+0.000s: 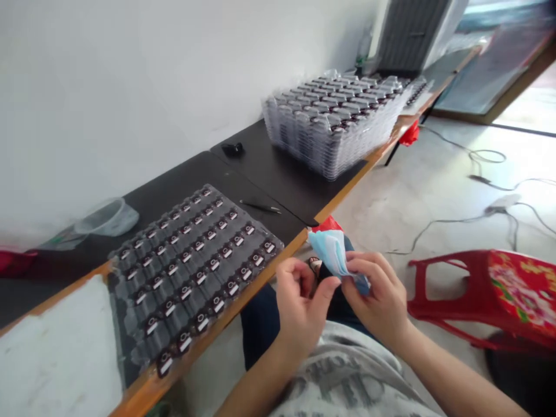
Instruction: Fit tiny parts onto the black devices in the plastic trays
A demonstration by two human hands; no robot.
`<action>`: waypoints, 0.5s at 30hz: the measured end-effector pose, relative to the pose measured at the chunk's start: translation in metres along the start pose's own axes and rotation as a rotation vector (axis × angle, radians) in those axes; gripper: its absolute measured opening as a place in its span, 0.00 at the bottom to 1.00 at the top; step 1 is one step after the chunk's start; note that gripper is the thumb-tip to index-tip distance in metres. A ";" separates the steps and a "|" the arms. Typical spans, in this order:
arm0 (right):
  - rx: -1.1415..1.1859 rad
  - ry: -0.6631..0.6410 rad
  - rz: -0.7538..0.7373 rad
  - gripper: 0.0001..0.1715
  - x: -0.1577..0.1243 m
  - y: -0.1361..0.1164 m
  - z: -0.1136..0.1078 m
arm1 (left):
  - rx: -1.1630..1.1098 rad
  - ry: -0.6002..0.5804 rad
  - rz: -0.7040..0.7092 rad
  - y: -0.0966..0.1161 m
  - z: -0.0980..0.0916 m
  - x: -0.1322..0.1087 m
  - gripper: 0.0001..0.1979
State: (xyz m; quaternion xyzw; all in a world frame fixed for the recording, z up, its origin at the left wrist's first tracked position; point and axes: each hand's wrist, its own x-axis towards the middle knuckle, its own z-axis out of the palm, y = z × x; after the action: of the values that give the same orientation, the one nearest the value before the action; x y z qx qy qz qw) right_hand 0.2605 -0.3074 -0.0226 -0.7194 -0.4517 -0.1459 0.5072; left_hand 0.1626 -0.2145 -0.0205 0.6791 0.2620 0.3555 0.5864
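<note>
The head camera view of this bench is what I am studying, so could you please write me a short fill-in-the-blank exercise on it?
1. The folded material held by the right hand is pale blue and ____.
2. The stool on the floor beside the person is mainly ____.
3. The flat tray and the tall stack of clear trays rest on a ____ bench top.

Missing words: white; red; black.

The clear plastic tray (195, 278) is gleaming smooth and glossy, the desk (269, 179) is showing a matt black top with a varnished wood edge, and the pale blue cloth (332, 255) is looking soft, thin and matt
</note>
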 end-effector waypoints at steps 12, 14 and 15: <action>0.407 -0.515 -0.104 0.14 0.004 0.020 0.021 | 0.080 0.278 -0.172 -0.002 0.005 -0.017 0.07; 0.402 -0.617 -0.093 0.20 0.008 0.018 0.025 | 0.195 0.321 -0.165 -0.003 -0.003 -0.027 0.07; 0.382 -0.636 -0.111 0.21 0.009 0.016 0.028 | 0.254 0.330 -0.159 -0.003 -0.008 -0.032 0.06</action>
State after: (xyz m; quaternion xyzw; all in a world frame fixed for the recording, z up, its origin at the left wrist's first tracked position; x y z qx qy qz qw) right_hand 0.2712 -0.2802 -0.0387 -0.5957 -0.6439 0.1444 0.4580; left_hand 0.1369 -0.2341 -0.0287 0.6572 0.4497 0.3786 0.4717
